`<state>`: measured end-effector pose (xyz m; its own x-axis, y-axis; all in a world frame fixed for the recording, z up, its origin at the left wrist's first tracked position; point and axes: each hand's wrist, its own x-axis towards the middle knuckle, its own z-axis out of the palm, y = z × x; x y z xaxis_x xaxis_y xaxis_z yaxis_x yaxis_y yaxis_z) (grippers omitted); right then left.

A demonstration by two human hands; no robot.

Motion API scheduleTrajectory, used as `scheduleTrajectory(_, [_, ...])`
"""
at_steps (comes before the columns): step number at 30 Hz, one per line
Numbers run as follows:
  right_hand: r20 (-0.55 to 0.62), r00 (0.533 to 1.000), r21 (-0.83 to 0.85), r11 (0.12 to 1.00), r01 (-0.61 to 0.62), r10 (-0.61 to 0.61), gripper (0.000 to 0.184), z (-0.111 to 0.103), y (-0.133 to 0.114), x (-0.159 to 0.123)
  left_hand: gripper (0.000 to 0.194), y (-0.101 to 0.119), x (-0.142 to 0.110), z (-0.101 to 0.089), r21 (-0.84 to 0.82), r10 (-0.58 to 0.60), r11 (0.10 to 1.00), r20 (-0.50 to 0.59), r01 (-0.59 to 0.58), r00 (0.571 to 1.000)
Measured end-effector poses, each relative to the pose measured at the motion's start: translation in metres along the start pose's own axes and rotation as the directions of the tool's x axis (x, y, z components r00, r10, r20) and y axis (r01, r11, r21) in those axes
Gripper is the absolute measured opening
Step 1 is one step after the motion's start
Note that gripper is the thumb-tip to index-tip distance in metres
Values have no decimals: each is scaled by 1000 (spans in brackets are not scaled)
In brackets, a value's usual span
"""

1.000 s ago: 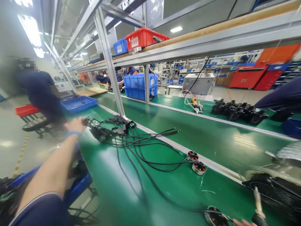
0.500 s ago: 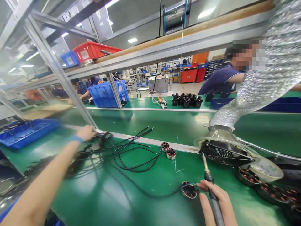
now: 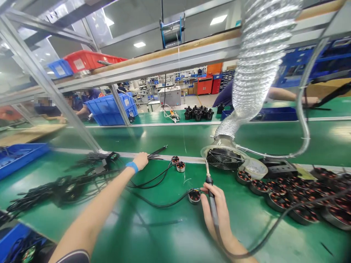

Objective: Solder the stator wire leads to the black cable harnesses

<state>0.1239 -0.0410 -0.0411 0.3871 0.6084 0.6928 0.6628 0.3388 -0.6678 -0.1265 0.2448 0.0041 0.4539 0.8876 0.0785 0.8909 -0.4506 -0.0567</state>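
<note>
My left hand (image 3: 140,161), a blue band at its wrist, is closed around a bunch of black cables (image 3: 157,151) whose ends stick out past the fingers. A soldering iron (image 3: 210,190) is gripped in my right hand (image 3: 219,208), its tip up by the round black fan grille (image 3: 224,159). Just left of the right fingers lies a motor stator (image 3: 194,196) with copper windings, a black cable leading from it. Two smaller-looking stators, one of them a round wound stator (image 3: 180,167), sit by the bench's rail.
Several wound stators (image 3: 276,199) crowd the right side. A silver duct (image 3: 253,73) rises from the fan. Dark cables (image 3: 41,195) and a blue tray (image 3: 23,157) lie left. A co-worker's arm (image 3: 287,95) reaches across the far bench. A metal post (image 3: 55,84) stands left.
My left hand has moved right from near the post's foot to the cables and closed on them. The right hand still holds the soldering iron. The camera view has swung right.
</note>
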Motion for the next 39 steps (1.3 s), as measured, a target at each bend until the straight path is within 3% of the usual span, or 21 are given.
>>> scheduleTrajectory(5, [-3,1000,38,999,5,-5,33,-2,-5,1,27,-1,-25,-46,-59,-155,987,-173,147,973])
scheduleTrajectory(8, [16,1000,64,998,-7,6,34,-3,-8,1,33,-15,-70,-86,-141,-236,970,-328,199,915])
scheduleTrajectory(10, [36,999,71,997,-26,23,35,-4,-11,2,28,-20,-115,-104,-273,-230,955,-441,114,868])
scheduleTrajectory(12, [55,998,71,996,-48,44,37,-4,-13,2,22,-14,-165,-109,-348,-130,937,-329,8,935])
scheduleTrajectory(13, [64,997,70,996,-55,50,38,-4,-13,2,18,-7,-189,-105,-373,-30,927,-203,-49,979])
scheduleTrajectory(14, [73,996,69,996,-57,52,41,-4,-13,1,13,3,-211,-98,-389,62,916,-97,-95,993])
scheduleTrajectory(16, [90,995,67,996,-52,46,47,-4,-13,0,4,23,-246,-77,-402,209,902,79,-161,975])
scheduleTrajectory(19, [119,991,65,996,-61,53,55,-2,-11,-2,13,42,-272,-50,-377,326,903,282,-208,902])
scheduleTrajectory(21, [144,987,64,995,-75,65,58,-1,-10,-3,25,43,-272,-49,-369,344,904,326,-217,880])
scheduleTrajectory(24, [205,975,65,993,-102,87,64,0,-8,-3,45,40,-256,-74,-447,436,856,359,-258,825])
scheduleTrajectory(26, [246,964,67,990,-126,106,66,1,-7,-3,43,50,-236,-95,-528,508,798,331,-291,795])
scheduleTrajectory(28, [264,957,66,987,-144,122,67,1,-6,-2,32,76,-211,-106,-570,520,757,229,-320,823])
scheduleTrajectory(31, [249,962,73,988,-137,115,69,-1,-7,-1,30,134,-172,-93,-574,425,746,19,-338,905])
scheduleTrajectory(34, [235,969,97,991,-97,72,72,-5,-6,-1,32,186,-139,-67,-617,367,723,-38,-310,930])
scheduleTrajectory(36, [234,971,101,992,-81,55,74,-8,-2,0,21,206,-123,-56,-627,363,723,-11,-289,932])
scheduleTrajectory(39, [241,970,96,994,-59,35,76,-14,7,8,17,210,-108,-56,-616,367,729,-18,-299,930])
